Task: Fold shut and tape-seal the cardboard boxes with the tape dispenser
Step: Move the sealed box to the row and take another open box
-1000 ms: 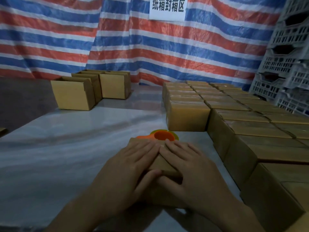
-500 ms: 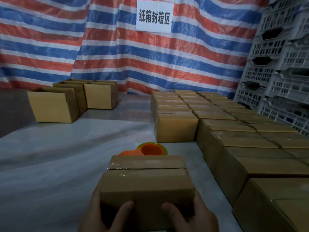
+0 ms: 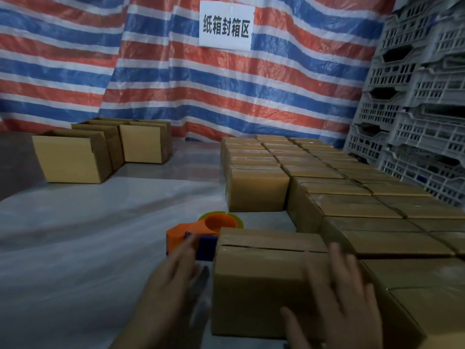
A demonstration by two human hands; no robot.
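Head camera looks down at one brown box [image 3: 266,280] on the counter [image 3: 75,260], right in front of the person. Its top flaps are folded down, and a thin dark line runs where they meet. I cannot tell if clear tape lies over that line.

The right hand [image 3: 337,298] lies flat on the near right part of the box. Its fingers [image 3: 336,258] are straight and spread, so they grip nothing. I think the hand is there to keep the box from sliding, or to push it snug.

Left of the box, the left hand [image 3: 173,280] reaches forward with straight, open fingers. It is blurry and holds nothing. Its tips are at the orange and blue tape dispenser [image 3: 193,235], which lies just behind the box's left corner. I cannot tell if they touch it. The dispenser is likely kept there so a hand can grab it fast.

Right of the box, up against it, are many closed boxes [image 3: 352,197] in neat rows — probably the finished ones, packed tight to save room. Far behind the box on the left stand a few open boxes [image 3: 73,159], likely waiting their turn. Far behind it on the right, grey crates [image 3: 415,122] are stacked.
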